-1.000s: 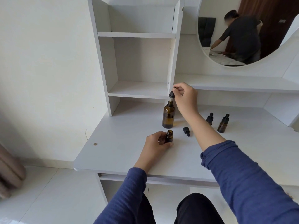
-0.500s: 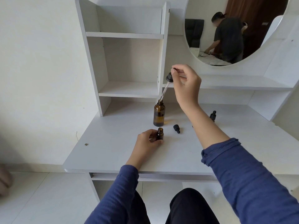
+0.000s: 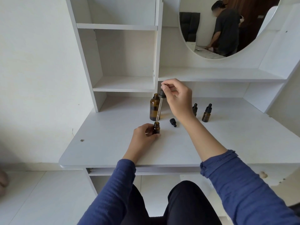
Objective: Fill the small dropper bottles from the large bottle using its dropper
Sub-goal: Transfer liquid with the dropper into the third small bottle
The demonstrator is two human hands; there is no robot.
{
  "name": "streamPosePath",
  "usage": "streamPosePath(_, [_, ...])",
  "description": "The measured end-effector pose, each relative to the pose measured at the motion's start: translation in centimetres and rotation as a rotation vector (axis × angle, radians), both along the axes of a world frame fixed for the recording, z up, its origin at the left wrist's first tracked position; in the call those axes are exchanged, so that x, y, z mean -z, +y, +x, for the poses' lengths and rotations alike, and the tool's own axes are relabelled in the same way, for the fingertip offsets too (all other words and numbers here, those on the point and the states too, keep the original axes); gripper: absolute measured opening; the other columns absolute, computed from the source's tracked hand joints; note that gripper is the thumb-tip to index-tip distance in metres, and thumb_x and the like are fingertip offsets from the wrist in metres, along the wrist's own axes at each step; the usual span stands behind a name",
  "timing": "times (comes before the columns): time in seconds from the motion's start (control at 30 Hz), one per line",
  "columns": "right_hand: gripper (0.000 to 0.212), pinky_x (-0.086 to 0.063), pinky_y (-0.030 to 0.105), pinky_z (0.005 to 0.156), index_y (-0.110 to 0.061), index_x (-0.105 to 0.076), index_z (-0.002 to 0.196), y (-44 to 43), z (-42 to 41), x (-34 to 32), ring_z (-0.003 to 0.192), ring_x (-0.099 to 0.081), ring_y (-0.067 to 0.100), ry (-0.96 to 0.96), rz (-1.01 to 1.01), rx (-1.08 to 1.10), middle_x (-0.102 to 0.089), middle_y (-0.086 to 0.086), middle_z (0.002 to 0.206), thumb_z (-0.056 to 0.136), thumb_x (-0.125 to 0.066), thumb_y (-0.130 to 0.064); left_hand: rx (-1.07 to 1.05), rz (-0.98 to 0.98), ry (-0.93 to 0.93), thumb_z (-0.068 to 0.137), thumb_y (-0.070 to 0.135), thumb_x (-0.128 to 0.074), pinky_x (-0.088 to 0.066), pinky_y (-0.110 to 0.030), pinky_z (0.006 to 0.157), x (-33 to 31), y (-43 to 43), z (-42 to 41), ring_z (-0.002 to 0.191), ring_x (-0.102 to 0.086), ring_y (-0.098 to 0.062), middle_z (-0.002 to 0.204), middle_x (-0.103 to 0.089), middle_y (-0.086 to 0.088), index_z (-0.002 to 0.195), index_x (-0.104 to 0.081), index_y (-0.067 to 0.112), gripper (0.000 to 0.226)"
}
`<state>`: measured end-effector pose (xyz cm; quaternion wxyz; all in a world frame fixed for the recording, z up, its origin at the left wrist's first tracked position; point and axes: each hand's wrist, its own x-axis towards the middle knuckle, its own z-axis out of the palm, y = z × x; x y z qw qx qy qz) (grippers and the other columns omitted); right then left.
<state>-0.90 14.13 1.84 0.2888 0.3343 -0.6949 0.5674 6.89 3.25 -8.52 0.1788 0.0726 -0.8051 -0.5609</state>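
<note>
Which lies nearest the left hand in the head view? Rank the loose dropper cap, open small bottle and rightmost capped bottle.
1. Open small bottle, held in the left hand.
2. Loose dropper cap, just right of it.
3. Rightmost capped bottle, far right.

Soft, even daylight, bright throughout; faint shadows under the shelves [image 3: 123,84] (upper centre). Wide-angle distortion bows straight edges near the borders. One blurred patch in the mirror [image 3: 203,21], upper right.
</note>
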Motion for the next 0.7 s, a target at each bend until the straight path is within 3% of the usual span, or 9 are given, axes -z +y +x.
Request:
streamPosePath(0.2, [0.008, -0.051, 0.021, 0.07, -0.002, -0.065, 0.084, 0.0, -0.2, 0.7, 0.073, -0.06, 0.01, -0.003, 0.055, -0.004, -0.065, 0.001, 0.079, 0.085, -0.057, -0.002, 0.012, 0.018, 0.002, 0.076, 0.004, -0.071, -0.046, -0.001, 0.069, -0.1, 0.0, 0.1, 0.077, -0.062, 0.002, 0.088, -0.067, 0.005, 0.1, -0.067, 0.008, 0.024])
streamPosePath(0.33, [0.007, -0.047, 0.016, 0.068, 0.002, -0.063, 0.08, -0.1, -0.3, 0.9, 0.073, -0.058, 0.014, 0.042, 0.101, 0.004, -0.066, 0.011, 0.076, 0.083, -0.057, 0.002, 0.005, 0.029, -0.002, 0.076, 0.005, -0.072, -0.047, -0.002, 0.071, 0.0, 0.0, 0.0, 0.08, -0.064, -0.006, 0.09, -0.068, 0.003, 0.1, -0.067, 0.008, 0.025])
streamPosePath(0.5, [0.008, -0.045, 0.011, 0.066, 0.001, -0.062, 0.078, -0.4, -0.6, 0.8, 0.069, -0.056, 0.006, 0.059, 0.127, -0.004, -0.063, 0.005, 0.074, 0.083, -0.057, 0.003, 0.01, 0.043, 0.0, 0.075, 0.005, -0.072, -0.048, -0.003, 0.071, -0.1, 0.0, 0.0, 0.081, -0.064, -0.009, 0.09, -0.068, 0.001, 0.098, -0.067, 0.008, 0.024])
streamPosePath(0.57, [0.008, -0.044, 0.01, 0.066, 0.0, -0.062, 0.079, -0.5, -0.7, 0.5, 0.069, -0.055, 0.002, 0.032, 0.102, 0.001, -0.062, 0.003, 0.075, 0.083, -0.057, 0.002, 0.011, 0.037, -0.003, 0.076, 0.005, -0.072, -0.047, -0.002, 0.07, -0.2, 0.0, 0.0, 0.08, -0.063, -0.007, 0.089, -0.067, 0.002, 0.099, -0.067, 0.008, 0.024])
streamPosePath(0.7, [0.008, -0.049, 0.015, 0.069, -0.002, -0.063, 0.085, -1.0, -1.2, -0.8, 0.074, -0.059, 0.01, 0.024, -0.025, 0.046, -0.064, 0.005, 0.08, 0.086, -0.056, -0.002, 0.015, 0.045, -0.015, 0.076, 0.006, -0.072, -0.046, 0.0, 0.07, -0.2, -0.2, -0.1, 0.083, -0.063, -0.008, 0.093, -0.066, 0.001, 0.103, -0.066, 0.009, 0.028])
